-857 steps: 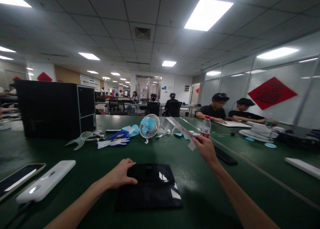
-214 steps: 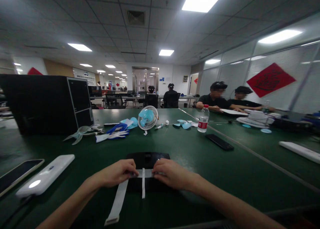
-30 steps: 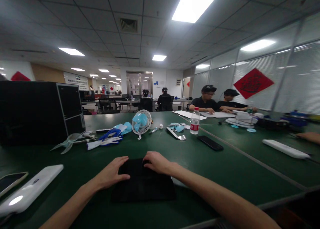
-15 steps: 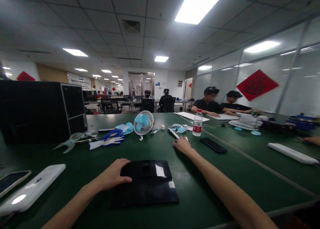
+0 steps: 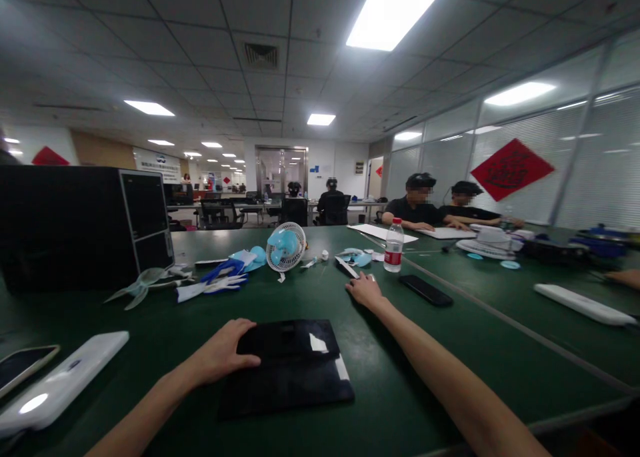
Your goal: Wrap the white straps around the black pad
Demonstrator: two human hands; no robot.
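My left hand (image 5: 227,350) grips the left end of a black glossy panel (image 5: 295,370) lying on the green table. The thumb reaches over its upper face and the fingers lie along its far left corner. A crease or step runs across the panel, and bright reflections show on its right side. Farther off, my right hand (image 5: 366,290) is closed at the near end of a thin white strip (image 5: 345,266) with a darker underside. The fingers partly hide it. Right of this hand lie a black phone (image 5: 427,290) and a water bottle (image 5: 394,245) with a red cap.
A small fan (image 5: 285,246), blue-and-white gloves (image 5: 215,284) and clear plastic pieces (image 5: 143,287) lie beyond my hands. A black computer case (image 5: 65,224) stands left. White devices (image 5: 65,377) lie at both sides. Two people (image 5: 420,204) sit at the far right.
The whole view has shifted slightly left. Both hands keep nearly the same places on the panel and at the white strip.
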